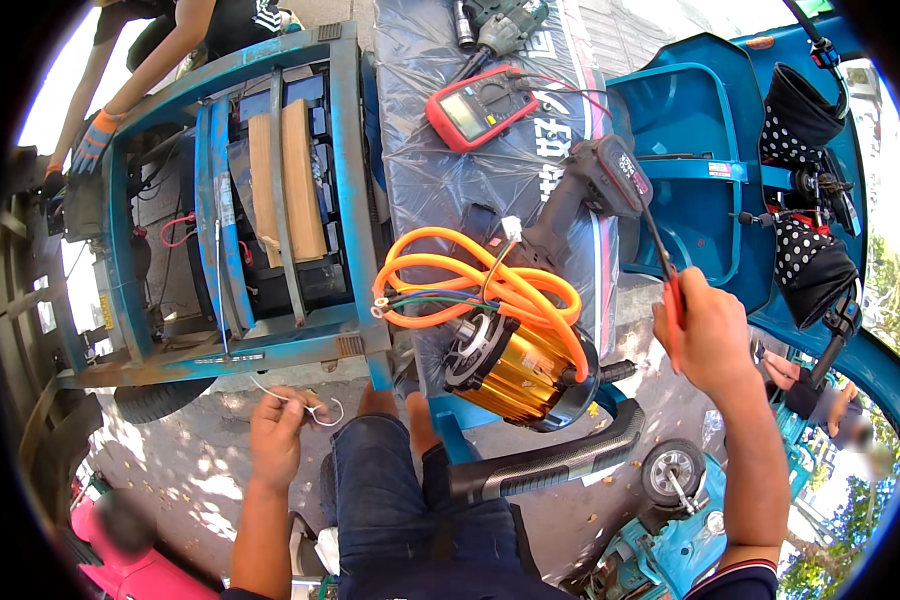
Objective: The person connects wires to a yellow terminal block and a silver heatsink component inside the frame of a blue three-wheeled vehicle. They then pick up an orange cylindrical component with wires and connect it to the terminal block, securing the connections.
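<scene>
One hand pinched a white tie (332, 415), the other gripped red-handled pliers (675, 318).
The left hand's (275, 435) fingers were closed near the blue frame's (160, 372) near edge; the right hand's (705, 330) were wrapped round the handles, right of the gold motor (518, 372). Orange cables (475, 275) lay over the motor; farther off, a red meter (480, 107) rested on dark plastic sheeting (425, 205).

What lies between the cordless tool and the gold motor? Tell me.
In the head view, looped orange cables lie between the cordless tool and the gold motor.
</scene>
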A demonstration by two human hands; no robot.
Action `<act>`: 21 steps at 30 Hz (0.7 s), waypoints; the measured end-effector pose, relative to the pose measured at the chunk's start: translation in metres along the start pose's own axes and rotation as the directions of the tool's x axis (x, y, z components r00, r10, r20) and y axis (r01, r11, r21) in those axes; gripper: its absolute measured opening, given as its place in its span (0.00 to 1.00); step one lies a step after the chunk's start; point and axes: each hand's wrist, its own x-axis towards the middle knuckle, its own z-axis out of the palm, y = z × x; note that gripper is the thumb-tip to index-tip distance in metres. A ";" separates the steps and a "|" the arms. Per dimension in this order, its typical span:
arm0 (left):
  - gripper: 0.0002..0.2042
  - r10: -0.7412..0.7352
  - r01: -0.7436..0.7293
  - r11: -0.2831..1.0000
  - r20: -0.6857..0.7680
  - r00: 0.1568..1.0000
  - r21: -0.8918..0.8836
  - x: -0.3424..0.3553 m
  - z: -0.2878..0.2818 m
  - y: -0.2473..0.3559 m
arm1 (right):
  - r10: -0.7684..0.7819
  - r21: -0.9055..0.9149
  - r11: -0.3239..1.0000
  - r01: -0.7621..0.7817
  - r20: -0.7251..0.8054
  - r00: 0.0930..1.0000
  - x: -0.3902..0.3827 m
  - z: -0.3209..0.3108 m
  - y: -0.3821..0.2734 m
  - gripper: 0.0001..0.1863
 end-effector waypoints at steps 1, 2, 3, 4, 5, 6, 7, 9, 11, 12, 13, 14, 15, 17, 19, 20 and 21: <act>0.07 -0.077 0.099 0.953 -0.086 0.993 0.288 -0.009 -0.031 -0.035 | -0.007 -0.059 0.998 0.003 -0.065 0.998 0.009 0.013 -0.004 0.14; 0.07 -0.158 0.220 0.871 -0.173 0.972 0.439 -0.024 -0.057 -0.057 | -0.021 -0.103 0.995 0.008 -0.126 0.992 0.023 0.032 -0.006 0.13; 0.08 -0.220 0.341 0.755 -0.274 0.936 0.560 -0.038 -0.078 -0.077 | 0.001 -0.042 0.999 -0.007 -0.147 0.989 0.036 0.055 -0.004 0.15; 0.09 -0.237 0.385 0.722 -0.317 0.918 0.574 -0.056 -0.104 -0.098 | 0.064 0.015 0.998 -0.063 -0.095 0.993 0.052 0.069 -0.018 0.16; 0.11 -0.264 0.427 0.691 -0.347 0.900 0.583 -0.069 -0.121 -0.114 | 0.075 0.045 0.996 -0.072 -0.068 0.995 0.063 0.076 -0.026 0.17; 0.13 -0.288 0.467 0.658 -0.375 0.881 0.591 -0.081 -0.139 -0.127 | 0.063 0.075 0.995 -0.059 -0.052 0.997 0.068 0.080 -0.034 0.18; 0.14 -0.247 0.438 0.519 -0.361 0.899 0.734 -0.081 -0.133 -0.126 | 0.060 0.091 0.994 -0.056 -0.034 0.998 0.072 0.086 -0.039 0.19; 0.17 -0.183 0.333 0.186 -0.300 0.936 0.924 -0.076 -0.089 -0.107 | 0.010 0.119 0.993 -0.008 -0.022 1.000 0.068 0.083 -0.044 0.22; 0.18 -0.008 0.095 0.502 -0.105 0.994 0.860 -0.049 -0.014 -0.054 | -0.029 0.142 0.989 0.035 -0.048 0.998 0.055 0.073 -0.034 0.25; 0.18 0.053 -0.030 0.565 0.000 0.999 0.824 -0.037 0.029 -0.018 | -0.051 0.149 0.987 0.060 -0.066 0.997 0.049 0.064 -0.029 0.26; 0.18 0.127 -0.144 0.613 0.083 0.988 0.777 -0.028 0.066 0.018 | -0.072 0.220 0.971 0.095 -0.111 0.991 0.040 0.055 -0.029 0.25; 0.18 0.303 -0.336 0.535 0.196 0.933 0.775 -0.022 0.091 0.041 | -0.112 0.377 0.915 0.145 -0.110 0.988 0.031 0.049 -0.032 0.25; 0.19 0.457 -0.515 0.424 0.315 0.832 0.745 -0.014 0.113 0.062 | -0.145 0.518 0.836 0.182 -0.111 0.983 0.018 0.040 -0.033 0.24; 0.19 0.656 -0.733 0.196 0.469 0.591 0.651 0.006 0.157 0.102 | -0.285 0.743 0.598 0.299 -0.152 0.946 -0.007 0.041 -0.034 0.22; 0.19 0.624 -0.685 0.007 0.532 0.573 0.729 0.031 0.195 0.115 | -0.332 0.857 0.409 0.313 -0.180 0.926 -0.033 0.039 -0.037 0.23; 0.20 0.595 -0.633 -0.102 0.557 0.579 0.767 0.037 0.202 0.123 | -0.300 0.900 0.345 0.268 -0.164 0.940 -0.042 0.038 -0.050 0.23; 0.21 0.564 -0.604 -0.124 0.557 0.609 0.787 0.045 0.201 0.122 | -0.252 0.876 0.404 0.264 -0.171 0.952 -0.045 0.038 -0.058 0.21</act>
